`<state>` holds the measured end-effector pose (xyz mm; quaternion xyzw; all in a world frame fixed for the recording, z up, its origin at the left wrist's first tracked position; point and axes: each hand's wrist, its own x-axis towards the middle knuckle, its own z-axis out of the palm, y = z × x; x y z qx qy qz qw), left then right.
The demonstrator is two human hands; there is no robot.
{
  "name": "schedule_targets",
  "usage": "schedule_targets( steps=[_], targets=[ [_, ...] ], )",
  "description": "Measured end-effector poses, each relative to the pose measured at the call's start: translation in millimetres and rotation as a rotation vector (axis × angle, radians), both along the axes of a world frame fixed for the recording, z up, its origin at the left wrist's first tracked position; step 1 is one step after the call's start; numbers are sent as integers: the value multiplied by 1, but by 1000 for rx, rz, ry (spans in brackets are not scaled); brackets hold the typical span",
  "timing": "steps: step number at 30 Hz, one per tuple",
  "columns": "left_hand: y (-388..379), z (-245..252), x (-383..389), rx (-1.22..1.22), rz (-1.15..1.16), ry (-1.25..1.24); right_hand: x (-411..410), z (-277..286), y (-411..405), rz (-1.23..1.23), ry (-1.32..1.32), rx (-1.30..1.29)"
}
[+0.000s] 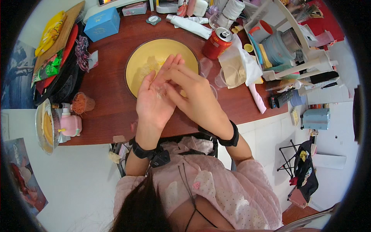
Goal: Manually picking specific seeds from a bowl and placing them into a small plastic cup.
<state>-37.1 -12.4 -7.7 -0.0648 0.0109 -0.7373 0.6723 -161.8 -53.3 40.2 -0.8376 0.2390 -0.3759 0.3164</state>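
Palm up, my left hand (155,101) is held over the near rim of a yellow bowl (136,63) with a dark edge. Whitish residue (159,93) clings to its palm, and its fingers extend over the bowl. My right hand (192,92) reaches across from the right, its thumb and bent fingers touching the left palm. Whether anything small is pinched between its fingertips is hidden. Pale yellow and whitish matter (153,66) lies on the bowl's bottom, partly covered by my hands. Both wrists wear black straps.
Right of the bowl stand a red drink can (218,43), clear plastic cups (221,78) and a paper bag (233,75). A white tube (189,26) lies behind. At left are a cup of orange shreds (83,103), a pink bottle (71,124) and a blue box (102,24).
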Motion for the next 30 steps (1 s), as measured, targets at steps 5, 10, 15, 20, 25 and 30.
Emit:
schedule_targets(
  steps=[5,10,15,20,25,30],
  targets=[
    [4,0,1,32,20,-36,-3,8,1,30,51,342],
    [7,4,0,50,19,6,-7,4,-4,157,-104,616],
    [7,4,-1,21,4,-12,-8,0,-7,243,-261,821],
    [7,-2,-1,40,2,-10,-10,0,-9,265,-327,894],
    [9,11,-8,134,47,-157,-12,-3,-10,310,-363,936],
    [11,16,-10,142,58,-133,-11,-1,-8,290,-395,1000]
  ],
)
